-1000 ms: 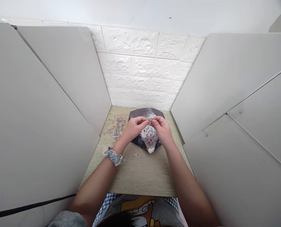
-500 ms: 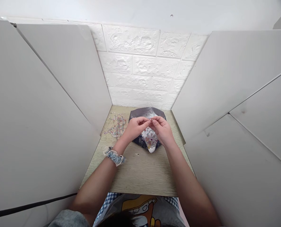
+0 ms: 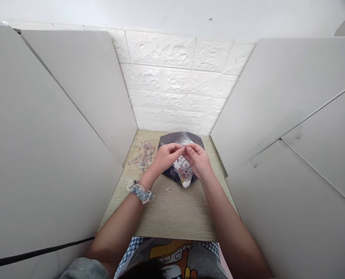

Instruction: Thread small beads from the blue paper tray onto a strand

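My left hand [image 3: 170,155] and my right hand [image 3: 199,158] meet fingertip to fingertip, both pinched closed. Whatever sits between the fingertips is too small to make out. Beneath them lies an opened bag [image 3: 182,137] with a silvery lining and a dark patterned outside. Loose small colourful beads [image 3: 184,171] are heaped on the lining, partly hidden by my hands. To the left of my left hand, strings of beads [image 3: 143,155] lie tangled on the table.
The pale wood-grain table [image 3: 178,217] is hemmed in by a grey-white panel [image 3: 73,77] on the left, another panel [image 3: 262,116] on the right and a white brick-patterned wall [image 3: 172,81] behind. A tiny item [image 3: 168,190] lies near the middle. A dark cable [image 3: 41,252] runs at lower left.
Both hands stay almost in place at the fingertips. My right hand has shifted very slightly; the beads, the bag and the table items look the same.
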Demonstrator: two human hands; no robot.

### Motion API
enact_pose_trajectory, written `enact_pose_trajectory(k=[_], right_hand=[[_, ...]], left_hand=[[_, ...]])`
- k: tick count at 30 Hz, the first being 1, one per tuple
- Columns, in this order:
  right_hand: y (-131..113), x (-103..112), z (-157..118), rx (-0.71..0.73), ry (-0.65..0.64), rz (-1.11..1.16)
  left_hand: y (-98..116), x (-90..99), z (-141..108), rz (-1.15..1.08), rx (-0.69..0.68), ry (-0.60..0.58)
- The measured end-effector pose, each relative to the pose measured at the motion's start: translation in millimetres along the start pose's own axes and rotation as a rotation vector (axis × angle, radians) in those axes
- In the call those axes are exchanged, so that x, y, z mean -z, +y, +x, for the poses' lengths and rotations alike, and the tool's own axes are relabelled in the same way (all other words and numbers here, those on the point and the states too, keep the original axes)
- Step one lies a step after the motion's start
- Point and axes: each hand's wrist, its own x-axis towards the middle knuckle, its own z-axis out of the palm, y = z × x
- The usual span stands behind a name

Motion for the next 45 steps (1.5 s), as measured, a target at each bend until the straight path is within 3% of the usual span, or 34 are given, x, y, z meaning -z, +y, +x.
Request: enact_pose_trajectory(k=[13, 24, 33, 38, 45], right_hand=[[1.4, 0.6, 0.3, -0.009, -0.011, 0.002], [2.2, 2.4, 1.1, -0.008, -0.022, -0.069], [-0.2, 4.4, -0.5, 0.159, 0.031, -0.470], [-5.3, 1.9, -2.4, 0.230, 0.066, -0.539], [-5.5, 0.7, -4.5, 0.331, -0.009, -0.627]], left_hand=[[2.9, -2.1, -0.4, -0.037, 0.013, 0.023], [2.0, -2.7, 0.7, -0.250, 0.172, -0.011], [-0.2, -4.9, 0.9, -0.380, 0.248, -0.026], [-1.2, -5.5, 1.2, -0.364, 0.266, -0.079], [-5.6, -6.2, 1.6, -0.500, 0.278, -0.095]])
